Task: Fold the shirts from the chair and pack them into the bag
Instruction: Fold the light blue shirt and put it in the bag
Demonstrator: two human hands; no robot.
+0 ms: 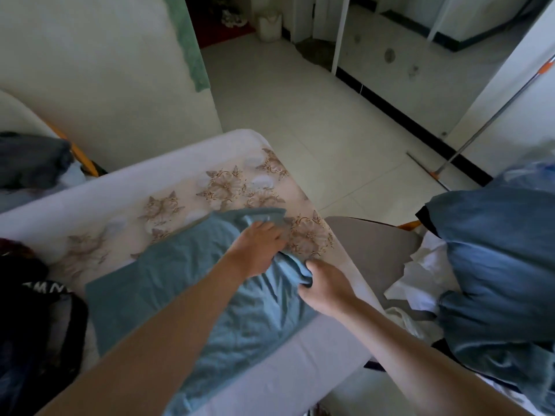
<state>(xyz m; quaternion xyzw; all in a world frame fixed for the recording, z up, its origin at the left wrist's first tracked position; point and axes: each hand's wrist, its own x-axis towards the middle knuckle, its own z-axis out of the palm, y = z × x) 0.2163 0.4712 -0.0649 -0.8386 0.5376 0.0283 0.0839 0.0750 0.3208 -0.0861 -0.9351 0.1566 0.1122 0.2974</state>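
Observation:
A light blue shirt (168, 283) lies spread and wrinkled on the bed (126, 181) in front of me. My left hand (258, 250) lies on its upper right part, fingers pointing right onto the cloth. My right hand (324, 286) grips a bunched fold of the same shirt at the bed's right edge. To the right, a chair (369, 250) with a grey seat carries a pile of clothes: a dark blue garment (495, 265) on top and white cloth (420, 277) under it. A black bag (39, 322) with white lettering sits at the left edge of the bed.
The bed has a floral cover with a white border. Dark clothes (30, 160) lie at the far left beside a wall. A mop or broom (468, 145) leans at the right over the tiled floor (300, 115). A doorway opens ahead.

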